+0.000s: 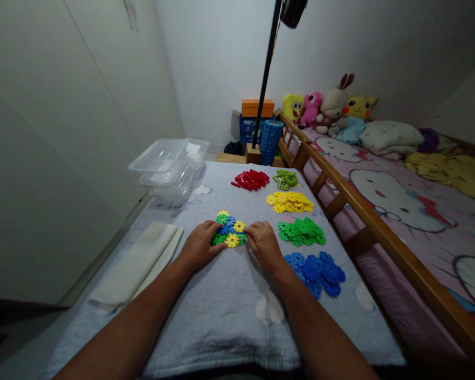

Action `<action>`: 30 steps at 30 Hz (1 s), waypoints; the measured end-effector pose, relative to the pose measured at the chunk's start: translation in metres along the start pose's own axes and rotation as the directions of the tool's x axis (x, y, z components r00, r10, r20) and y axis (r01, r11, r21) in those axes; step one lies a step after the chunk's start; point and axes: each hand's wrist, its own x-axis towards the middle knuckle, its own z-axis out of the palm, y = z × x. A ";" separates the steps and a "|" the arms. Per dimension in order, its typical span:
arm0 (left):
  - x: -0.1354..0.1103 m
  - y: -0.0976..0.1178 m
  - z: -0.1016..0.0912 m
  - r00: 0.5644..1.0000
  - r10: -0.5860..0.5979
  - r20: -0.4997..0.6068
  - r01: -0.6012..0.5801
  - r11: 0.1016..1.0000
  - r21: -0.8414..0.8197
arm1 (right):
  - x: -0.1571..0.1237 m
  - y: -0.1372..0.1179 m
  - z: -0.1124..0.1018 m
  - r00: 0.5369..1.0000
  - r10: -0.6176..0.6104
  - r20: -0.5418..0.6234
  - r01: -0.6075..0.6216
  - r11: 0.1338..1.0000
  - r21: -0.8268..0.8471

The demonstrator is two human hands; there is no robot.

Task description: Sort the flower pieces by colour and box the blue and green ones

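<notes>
A small cluster of joined plastic snowflake discs [229, 230] in yellow, green and blue lies at the middle of the table. My left hand [200, 244] grips its left side, thumb at the lower edge and fingers along the upper left. At the right side, my right hand [264, 244] has its fingers pinched against the cluster's edge by a yellow disc [239, 226]. Those fingertips partly cover the discs there. Nearest to my right hand are a pile of green discs [302, 232] and a pile of blue discs [315, 272].
Further back are yellow discs [290, 201], light green pieces [285, 179] and red pieces [251, 180]. Stacked clear plastic containers [162, 158] stand at the back left, with a folded cream cloth [138, 264] before them. A wooden bed rail [340, 192] borders the table's right.
</notes>
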 end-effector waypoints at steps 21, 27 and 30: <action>0.001 -0.006 0.002 0.999 0.027 0.029 -0.027 1.000 -0.004 | -0.064 0.071 -0.081 0.925 0.224 0.306 -0.273 0.953 0.127; 0.001 -0.006 0.002 1.000 0.028 0.013 -0.028 1.000 -0.005 | -0.063 0.072 -0.085 0.941 0.241 0.237 -0.243 0.970 -0.023; 0.001 -0.005 0.002 1.000 0.021 0.015 -0.021 1.000 -0.009 | -0.057 0.057 -0.087 0.952 0.219 0.214 -0.218 0.976 -0.027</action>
